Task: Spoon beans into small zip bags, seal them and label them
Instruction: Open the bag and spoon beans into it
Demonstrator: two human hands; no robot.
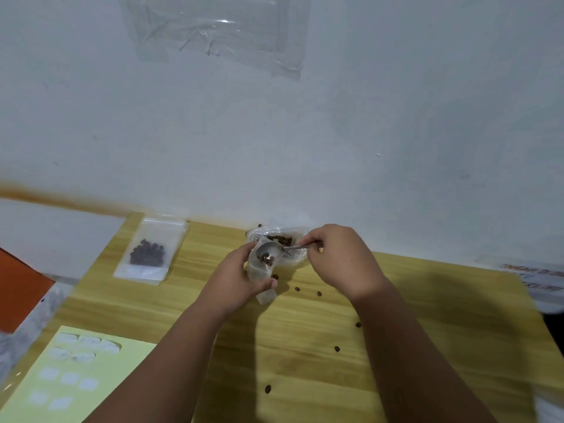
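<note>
Left hand (235,279) grips small zip bag (264,267); right hand (338,257) pinches spoon (271,250)

The only writing shows on a clear plastic sheet (532,277) at the tabletop's (427,300) three o'clock edge: orange-red capital letters, the first word seemingly "JANGAN", the rest too blurred to read. The white stickers (70,377) on the pale yellow sheet (122,377) at seven o'clock show no legible marks.
</note>
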